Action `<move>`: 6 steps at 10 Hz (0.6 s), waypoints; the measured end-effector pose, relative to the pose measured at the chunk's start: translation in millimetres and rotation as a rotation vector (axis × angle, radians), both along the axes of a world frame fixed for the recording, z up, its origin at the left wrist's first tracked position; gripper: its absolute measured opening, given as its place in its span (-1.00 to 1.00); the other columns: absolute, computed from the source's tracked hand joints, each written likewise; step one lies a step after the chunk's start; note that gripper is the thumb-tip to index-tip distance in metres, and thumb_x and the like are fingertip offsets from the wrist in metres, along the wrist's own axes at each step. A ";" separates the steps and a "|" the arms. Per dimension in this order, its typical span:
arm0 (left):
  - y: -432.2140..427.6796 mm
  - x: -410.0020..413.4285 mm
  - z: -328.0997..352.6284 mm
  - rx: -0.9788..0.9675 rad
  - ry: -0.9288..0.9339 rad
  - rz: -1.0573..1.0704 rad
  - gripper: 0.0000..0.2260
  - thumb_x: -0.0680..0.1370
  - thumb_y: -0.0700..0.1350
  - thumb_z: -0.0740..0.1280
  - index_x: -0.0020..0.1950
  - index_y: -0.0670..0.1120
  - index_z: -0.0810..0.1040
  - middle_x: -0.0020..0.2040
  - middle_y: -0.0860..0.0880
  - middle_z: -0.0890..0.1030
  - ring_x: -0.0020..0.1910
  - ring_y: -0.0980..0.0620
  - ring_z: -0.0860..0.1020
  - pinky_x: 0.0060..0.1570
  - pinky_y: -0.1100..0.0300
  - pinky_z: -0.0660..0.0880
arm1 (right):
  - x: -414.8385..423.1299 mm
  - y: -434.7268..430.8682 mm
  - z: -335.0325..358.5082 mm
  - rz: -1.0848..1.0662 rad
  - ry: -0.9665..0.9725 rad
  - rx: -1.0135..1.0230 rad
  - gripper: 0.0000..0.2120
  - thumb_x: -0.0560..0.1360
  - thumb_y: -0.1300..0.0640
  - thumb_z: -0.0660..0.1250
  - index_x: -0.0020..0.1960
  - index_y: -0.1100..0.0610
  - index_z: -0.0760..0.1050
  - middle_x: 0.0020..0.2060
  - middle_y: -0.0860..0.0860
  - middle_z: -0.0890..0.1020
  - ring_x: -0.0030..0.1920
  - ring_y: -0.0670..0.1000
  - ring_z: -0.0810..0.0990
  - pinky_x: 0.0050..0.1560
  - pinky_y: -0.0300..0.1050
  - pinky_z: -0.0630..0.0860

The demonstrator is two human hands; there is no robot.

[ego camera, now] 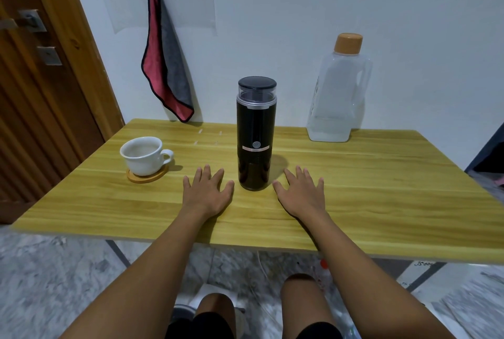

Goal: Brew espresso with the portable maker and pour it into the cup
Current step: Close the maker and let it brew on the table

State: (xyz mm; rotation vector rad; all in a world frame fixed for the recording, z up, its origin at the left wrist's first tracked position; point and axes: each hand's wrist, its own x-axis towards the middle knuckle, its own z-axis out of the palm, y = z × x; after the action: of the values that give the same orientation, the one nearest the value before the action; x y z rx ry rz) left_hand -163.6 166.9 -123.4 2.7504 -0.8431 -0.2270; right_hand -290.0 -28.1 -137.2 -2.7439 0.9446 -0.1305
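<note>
A: Your left hand (208, 193) lies flat on the table (381, 188), just left of the espresso maker (255, 134), fingers spread, holding nothing.
B: Your right hand (301, 193) lies likewise just right of it, empty too. The cup (143, 154) stands farther left.

White wall (300, 11), wooden table (381, 202)
</note>
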 end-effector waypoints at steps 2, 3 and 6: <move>0.2 1.2 -1.3 -0.003 -0.009 -0.007 -0.42 0.69 0.26 -0.02 0.69 0.09 0.06 0.70 -0.10 -0.06 0.67 -0.11 -0.12 0.60 -0.23 -0.17 | -1.1 1.0 1.6 0.005 0.003 -0.002 -0.35 0.64 -0.31 -0.08 0.64 -0.04 0.07 0.65 0.05 0.01 0.64 0.09 -0.09 0.57 0.30 -0.15; 0.2 2.2 -2.2 -0.008 -0.008 -0.008 -0.42 0.69 0.27 -0.02 0.69 0.09 0.06 0.70 -0.10 -0.06 0.67 -0.11 -0.12 0.59 -0.23 -0.17 | -1.2 1.0 1.3 0.007 -0.009 0.002 -0.35 0.64 -0.31 -0.08 0.64 -0.04 0.07 0.65 0.06 0.01 0.64 0.09 -0.08 0.57 0.30 -0.15; 0.8 -1.2 5.3 -0.265 0.082 0.061 -0.45 0.68 0.26 0.08 0.62 0.05 0.29 0.66 -0.09 0.21 0.66 -0.11 0.07 0.59 -0.24 -0.13 | 0.2 -2.7 3.2 -0.010 -0.056 0.090 -0.36 0.63 -0.33 -0.01 0.62 -0.05 0.15 0.64 0.04 0.05 0.64 0.07 -0.06 0.55 0.27 -0.19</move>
State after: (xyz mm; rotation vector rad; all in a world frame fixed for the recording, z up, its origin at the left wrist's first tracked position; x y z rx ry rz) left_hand -164.8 167.6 -118.1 2.4971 -0.7115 -0.1989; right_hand -289.7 -30.7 -134.0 -2.6395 0.9269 -0.1621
